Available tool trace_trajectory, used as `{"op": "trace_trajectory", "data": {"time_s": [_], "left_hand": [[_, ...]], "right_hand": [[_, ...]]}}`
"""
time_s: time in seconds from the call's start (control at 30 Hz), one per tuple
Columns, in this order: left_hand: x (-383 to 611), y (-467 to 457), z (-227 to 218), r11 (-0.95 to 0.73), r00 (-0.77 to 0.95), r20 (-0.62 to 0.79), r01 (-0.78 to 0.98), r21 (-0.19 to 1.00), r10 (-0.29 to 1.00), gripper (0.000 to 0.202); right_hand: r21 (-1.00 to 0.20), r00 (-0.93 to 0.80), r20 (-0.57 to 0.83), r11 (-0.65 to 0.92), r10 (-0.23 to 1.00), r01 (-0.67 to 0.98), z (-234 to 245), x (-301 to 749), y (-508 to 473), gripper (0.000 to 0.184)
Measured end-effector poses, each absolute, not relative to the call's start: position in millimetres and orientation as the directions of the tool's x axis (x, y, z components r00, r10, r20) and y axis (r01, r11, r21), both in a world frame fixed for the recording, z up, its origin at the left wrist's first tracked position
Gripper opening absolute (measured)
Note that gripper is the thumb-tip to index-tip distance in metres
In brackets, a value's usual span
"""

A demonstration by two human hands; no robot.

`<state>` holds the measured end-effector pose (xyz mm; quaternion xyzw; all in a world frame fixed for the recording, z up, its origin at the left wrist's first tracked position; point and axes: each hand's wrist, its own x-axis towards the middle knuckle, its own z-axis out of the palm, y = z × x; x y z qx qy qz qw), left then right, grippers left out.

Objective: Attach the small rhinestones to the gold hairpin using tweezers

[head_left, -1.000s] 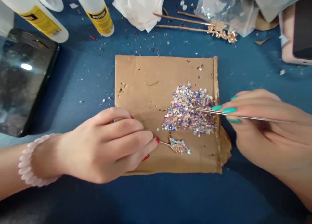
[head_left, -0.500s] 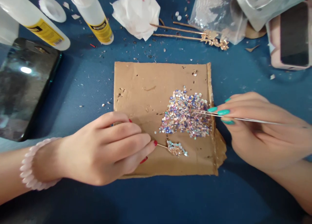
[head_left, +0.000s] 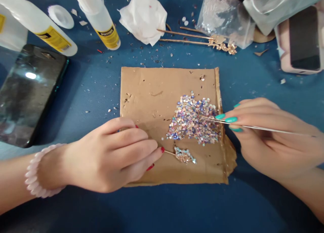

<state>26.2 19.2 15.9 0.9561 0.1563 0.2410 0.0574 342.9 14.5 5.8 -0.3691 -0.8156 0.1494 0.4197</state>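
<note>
My left hand [head_left: 113, 155] pinches the thin gold stem of a hair stick [head_left: 169, 152] over the cardboard. The stick's decorated head [head_left: 185, 155] points right, partly covered with pale blue and clear stones. My right hand [head_left: 275, 135] grips metal tweezers [head_left: 249, 127] between thumb and fingers. Their tips reach into a heap of small multicoloured rhinestones [head_left: 192, 118] on the cardboard sheet [head_left: 146, 101]. Whether a stone sits between the tips is too small to tell. The left fingers hide most of the stem.
Two white glue bottles [head_left: 107, 33] and a round white cap [head_left: 60, 16] are at the back left, near a dark phone [head_left: 32, 91]. A crumpled tissue [head_left: 143, 15], more gold hair sticks [head_left: 187, 41], plastic bags [head_left: 227, 20] and a pink-cased phone [head_left: 303, 40] lie along the back.
The whole view has shifted slightly, with things at the left appearing further right and lower. Both hands keep their grips, and the tweezer tips stay in the rhinestone heap.
</note>
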Motion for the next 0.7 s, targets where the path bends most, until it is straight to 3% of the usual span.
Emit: {"op": "trace_trajectory", "data": {"time_s": [0.43, 0.7], "left_hand": [[23.6, 15.8, 11.1, -0.941, 0.840, 0.429, 0.271, 0.202, 0.334, 0.019], [23.2, 14.3, 9.5, -0.936, 0.826, 0.445, 0.276, 0.219, 0.347, 0.023]], "right_hand": [[-0.537, -0.366, 0.581, 0.680, 0.727, 0.499, 5.0, 345.2, 14.8, 0.055], [-0.559, -0.369, 0.560, 0.667, 0.742, 0.493, 7.0, 340.6, 14.8, 0.042]]}}
